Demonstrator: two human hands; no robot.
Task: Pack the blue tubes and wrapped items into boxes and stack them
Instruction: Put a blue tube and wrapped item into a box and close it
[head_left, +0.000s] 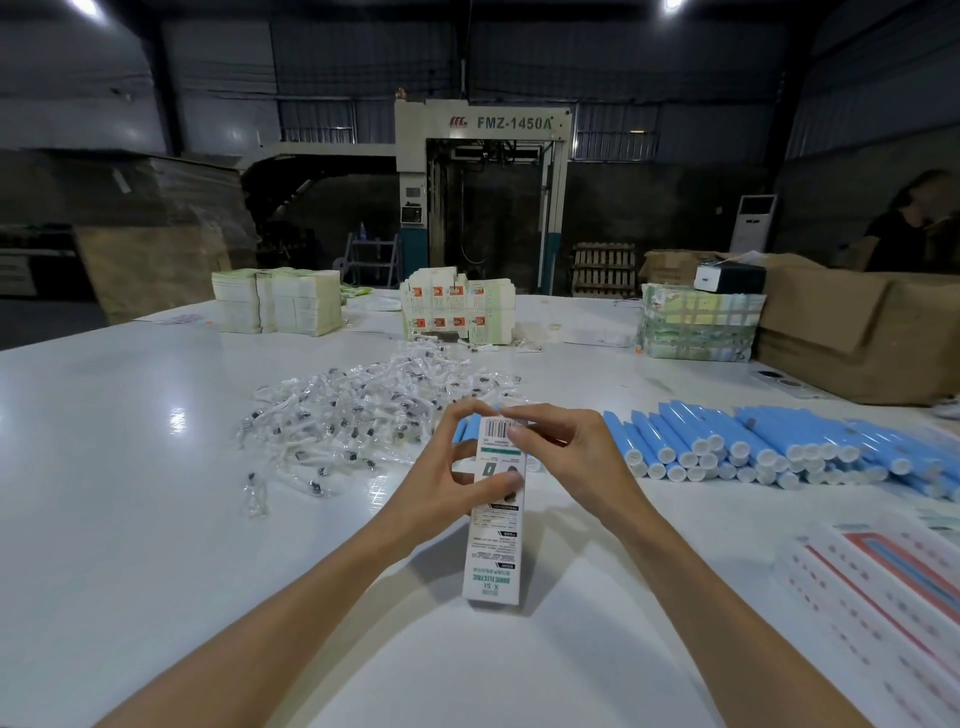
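The left hand (457, 480) clamps its fingers round a white box (496, 545); fingers of the right hand (566, 457) pinch its far end. To the right lie blue tubes (753, 447), to the left wrapped items (353, 415).

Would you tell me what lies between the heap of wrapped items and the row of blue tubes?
In the head view, the left hand and right hand hold a narrow white box there, with one stray blue tube behind the left hand.

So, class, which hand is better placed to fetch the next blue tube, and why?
Probably the right. The blue tubes lie on the table on the side of the right hand, while the left hand grips the box around its middle and would have to cross over it.
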